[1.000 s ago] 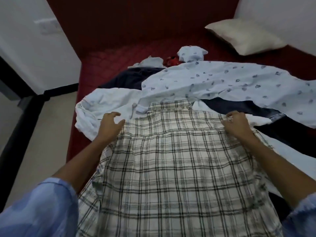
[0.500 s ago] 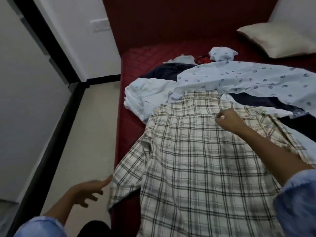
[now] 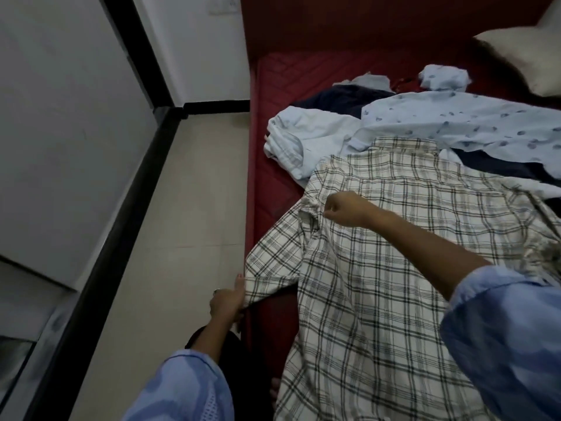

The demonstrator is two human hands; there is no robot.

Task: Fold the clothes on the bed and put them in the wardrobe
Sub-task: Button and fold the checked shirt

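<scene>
Clothes lay heaped on the red bed, with the plaid shirt spread back-up on top at the near edge, one sleeve hanging over the bed's side. The left hand pinched that sleeve's cuff beside the mattress. The right hand, fingers curled, gripped the fabric at the shirt's shoulder seam. Beyond lay a pale blue printed shirt, a white garment and dark clothing; a pillow sat by the wall.
</scene>
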